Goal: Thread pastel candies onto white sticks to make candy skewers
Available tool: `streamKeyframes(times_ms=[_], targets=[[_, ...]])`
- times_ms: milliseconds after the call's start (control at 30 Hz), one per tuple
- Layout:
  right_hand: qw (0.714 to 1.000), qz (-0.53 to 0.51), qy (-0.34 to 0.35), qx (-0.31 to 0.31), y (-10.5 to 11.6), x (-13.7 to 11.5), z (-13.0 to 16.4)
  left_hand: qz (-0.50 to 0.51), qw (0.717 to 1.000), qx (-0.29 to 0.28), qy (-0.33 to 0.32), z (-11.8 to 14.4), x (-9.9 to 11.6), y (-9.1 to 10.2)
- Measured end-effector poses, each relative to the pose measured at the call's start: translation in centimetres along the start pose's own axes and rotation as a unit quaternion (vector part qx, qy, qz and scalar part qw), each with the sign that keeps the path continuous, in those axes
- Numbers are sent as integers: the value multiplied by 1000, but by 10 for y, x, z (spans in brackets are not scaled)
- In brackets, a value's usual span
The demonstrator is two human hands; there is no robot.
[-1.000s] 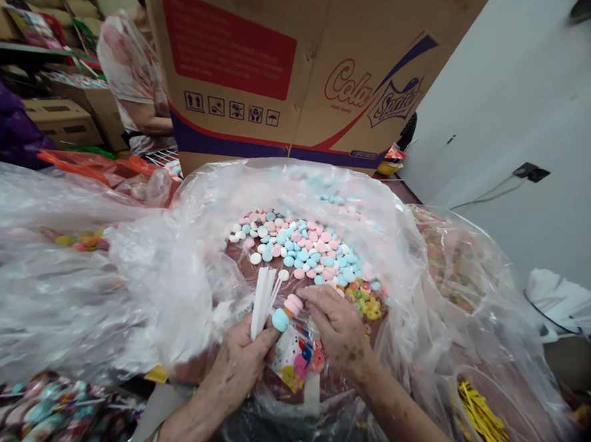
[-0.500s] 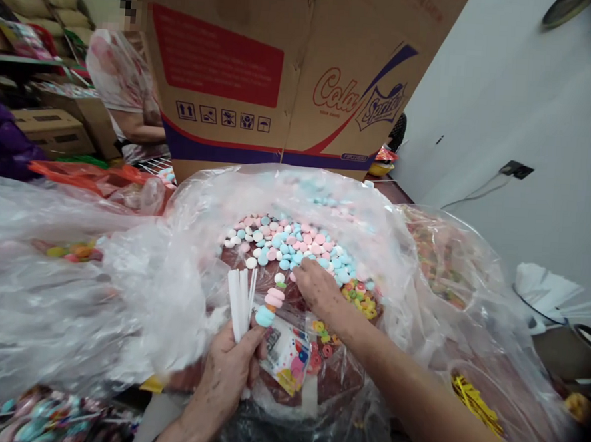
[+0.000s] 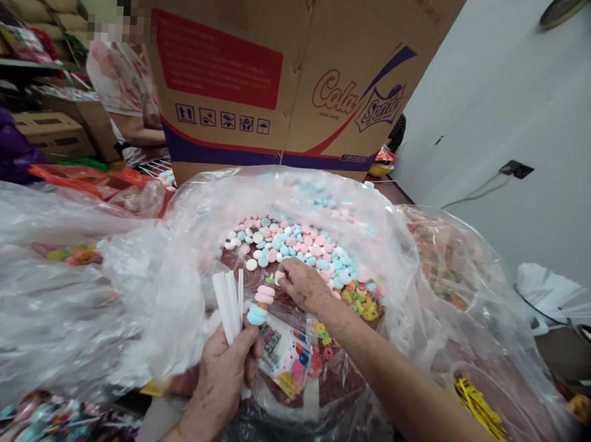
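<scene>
The head camera looks forward and down, seemingly close.

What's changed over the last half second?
The right hand has come back leftward from the candy pile to near the tip of the candy skewer, where it seems to pinch a pale candy. The left hand has shifted slightly left, its white sticks leaning further left. The grip on sticks and skewer, the printed packet and the cardboard box stayed as they were.
</scene>
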State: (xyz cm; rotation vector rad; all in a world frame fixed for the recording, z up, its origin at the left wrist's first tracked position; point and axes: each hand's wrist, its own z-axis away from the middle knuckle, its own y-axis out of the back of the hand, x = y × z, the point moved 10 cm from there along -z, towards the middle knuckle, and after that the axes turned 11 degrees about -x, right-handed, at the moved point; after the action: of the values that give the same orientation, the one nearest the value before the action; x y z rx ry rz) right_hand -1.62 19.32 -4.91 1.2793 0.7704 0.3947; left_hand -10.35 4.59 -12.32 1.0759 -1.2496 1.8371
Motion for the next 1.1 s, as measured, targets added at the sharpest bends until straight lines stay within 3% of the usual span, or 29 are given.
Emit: streamKeyframes(times_ms=[367, 467, 633, 800, 967, 1100], targets=[[998, 42, 24, -42, -17, -17, 8, -6, 1000, -1, 0, -1, -2, 1], [997, -68, 20, 1, -13, -15, 8, -19, 1000, 2, 6, -2, -4, 2], [966, -244, -28, 82, -6, 14, 4, -47, 999, -2, 12, -4, -3, 0], [917, -389, -52, 75, 4, 42, 12, -93, 995, -31, 27, -4, -1, -7], [787, -615, -58, 14, 1, 39, 28, -130, 990, -41, 30, -4, -1, -10], [771, -635, -51, 11, 2, 33, 31, -134, 989, -36, 42, -3, -1, -11]])
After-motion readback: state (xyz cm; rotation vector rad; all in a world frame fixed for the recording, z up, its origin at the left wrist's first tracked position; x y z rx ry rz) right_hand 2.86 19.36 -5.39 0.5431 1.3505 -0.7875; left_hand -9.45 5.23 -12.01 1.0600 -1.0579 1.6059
